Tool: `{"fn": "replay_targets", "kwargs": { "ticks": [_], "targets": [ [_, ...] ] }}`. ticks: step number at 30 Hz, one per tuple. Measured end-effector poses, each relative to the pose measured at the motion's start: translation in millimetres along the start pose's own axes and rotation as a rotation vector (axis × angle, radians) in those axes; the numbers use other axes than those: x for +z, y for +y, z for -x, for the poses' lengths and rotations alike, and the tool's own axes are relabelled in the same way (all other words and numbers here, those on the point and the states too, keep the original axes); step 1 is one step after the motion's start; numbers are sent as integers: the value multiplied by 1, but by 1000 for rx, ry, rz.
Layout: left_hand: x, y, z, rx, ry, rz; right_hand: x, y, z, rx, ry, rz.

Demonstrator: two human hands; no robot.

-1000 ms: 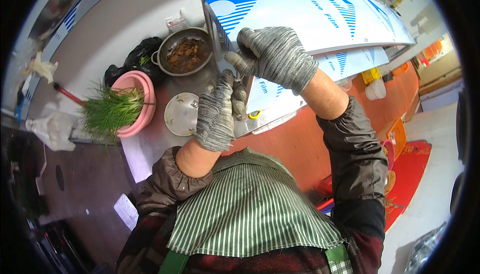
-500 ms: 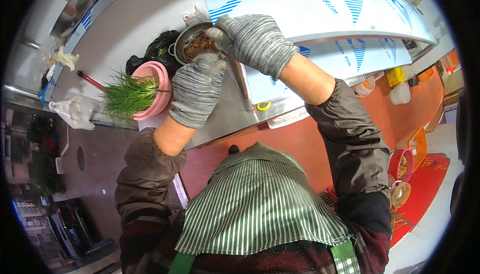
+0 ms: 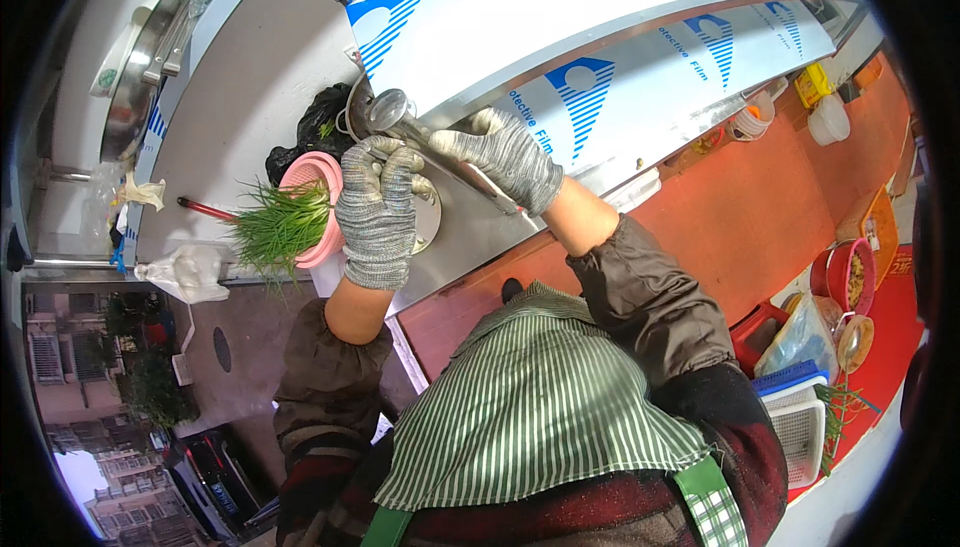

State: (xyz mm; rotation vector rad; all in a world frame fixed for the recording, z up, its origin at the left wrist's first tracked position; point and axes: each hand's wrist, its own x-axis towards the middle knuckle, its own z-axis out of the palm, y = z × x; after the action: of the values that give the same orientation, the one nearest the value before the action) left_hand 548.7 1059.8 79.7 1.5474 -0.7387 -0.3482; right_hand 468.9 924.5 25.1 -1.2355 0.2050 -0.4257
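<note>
A shiny steel ladle (image 3: 392,112), round bowl up and long handle slanting down, sits over the table (image 3: 250,77) near the pink bowl (image 3: 305,179) of chives (image 3: 275,227). Both gloved hands clamp it: left hand (image 3: 378,209) below, right hand (image 3: 500,155) on the handle.

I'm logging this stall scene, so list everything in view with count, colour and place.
ladle: one, steel, held over the counter by both hands
pink bowl: one, on the counter, left of the hands
green chives: one bunch, in the pink bowl, spilling over its edge
black bag: one, behind the bowl
counter: one, grey metal
white bag: one, at the counter's left edge
white basket: one, lower right
left hand: grey glove, on the ladle
right hand: grey glove, on the ladle handle
</note>
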Motion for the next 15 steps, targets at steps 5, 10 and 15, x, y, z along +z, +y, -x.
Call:
{"fn": "replay_targets", "kwargs": {
  "ticks": [5,10,15],
  "targets": [
    [-6,2,0,50,-46,-103,13,2,-8,-139,-40,-154],
    [-14,-6,-3,143,-75,-398,8,18,-16,-169,-133,-209],
    [-29,10,-20,894,-298,-1120,9,17,-17,-215,-131,-206]
  ]
}}
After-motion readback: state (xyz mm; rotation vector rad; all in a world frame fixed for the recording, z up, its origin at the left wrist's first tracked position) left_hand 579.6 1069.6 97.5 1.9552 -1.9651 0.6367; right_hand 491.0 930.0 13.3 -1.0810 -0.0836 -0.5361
